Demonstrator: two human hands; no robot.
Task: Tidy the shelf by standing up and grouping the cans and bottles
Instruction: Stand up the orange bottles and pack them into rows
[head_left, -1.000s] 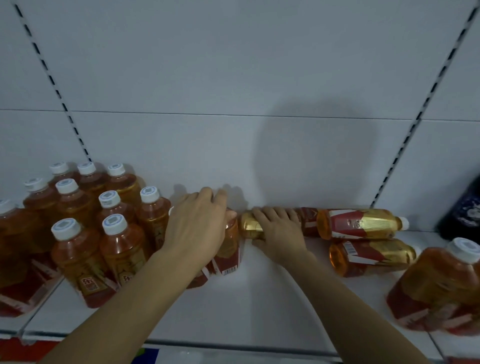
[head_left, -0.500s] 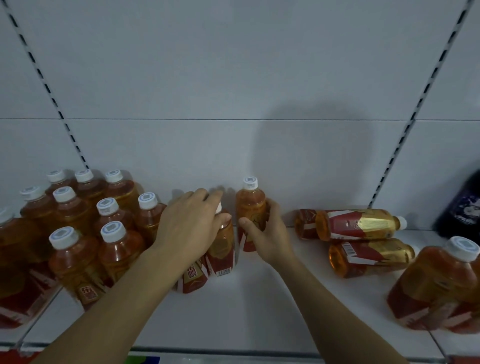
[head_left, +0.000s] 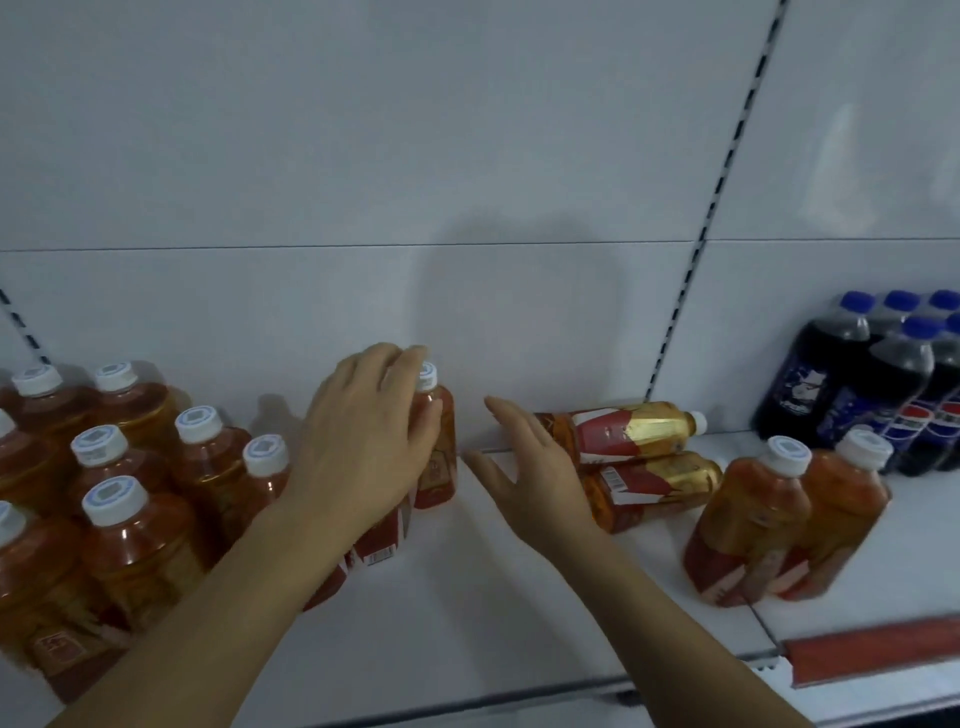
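Left hand (head_left: 363, 441) curled round upright tea bottle (head_left: 436, 441) at frame centre.
Right hand (head_left: 530, 467) spread, holding nothing, just left of two lying bottles (head_left: 634, 457) right of centre on shelf (head_left: 467, 597).

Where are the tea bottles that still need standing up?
In the head view, two lying tea bottles sit stacked right of centre against the shelf's back wall, just beyond the open right hand and left of two upright tea bottles.
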